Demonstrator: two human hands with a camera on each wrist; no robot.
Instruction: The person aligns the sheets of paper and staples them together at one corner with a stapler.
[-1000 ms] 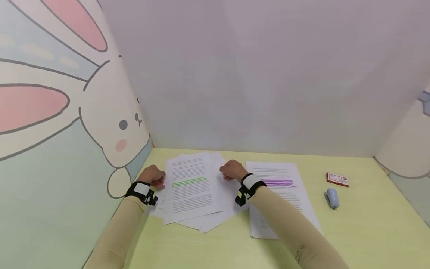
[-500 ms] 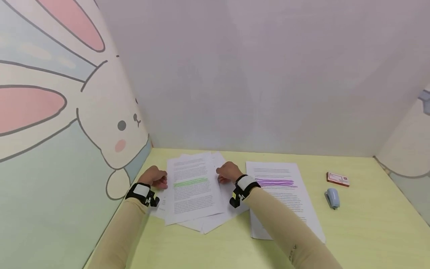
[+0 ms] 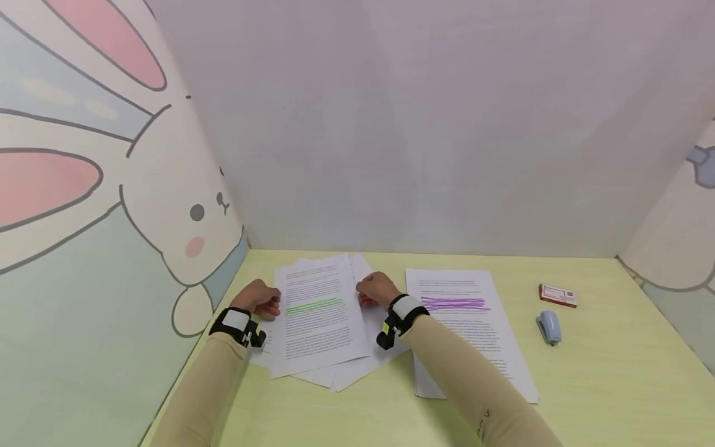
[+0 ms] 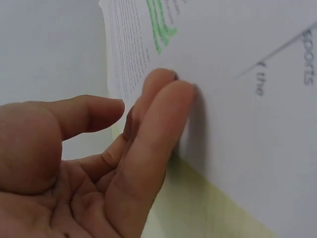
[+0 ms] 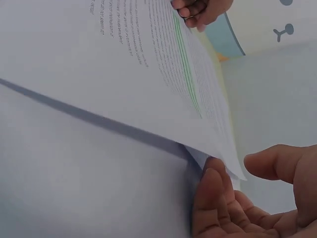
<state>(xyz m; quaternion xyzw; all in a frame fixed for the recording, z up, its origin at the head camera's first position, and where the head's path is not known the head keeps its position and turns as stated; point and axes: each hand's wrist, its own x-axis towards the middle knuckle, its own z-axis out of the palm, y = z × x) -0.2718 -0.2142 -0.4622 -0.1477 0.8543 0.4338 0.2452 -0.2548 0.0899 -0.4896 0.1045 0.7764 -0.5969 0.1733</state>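
The table (image 3: 625, 379) gives everything one flat level; clock directions here run from the green-marked page on it, with the far edge at twelve. The stack (image 3: 472, 329) lies at three, its edges nearly flush, apparently set aside so that the two lots don't mix. The loose sheets (image 3: 365, 366) fan out under the page, showing at one, five and eight, so each has an edge to catch. The page (image 3: 318, 320) lies on top between the hands, its right edge raised. The left hand (image 3: 262, 299), at nine, has its thumb apart from the fingers and pinches nothing; whether its fingertips reach under the edge is hard to tell. The right hand (image 3: 378, 288), near half past two, has fingers beneath the raised edge and its thumb clear, so it seems to prop rather than grip. Far out at three lie the box (image 3: 557, 296) and, at the box's six, the stapler (image 3: 550, 328), probably parked clear of the paper.
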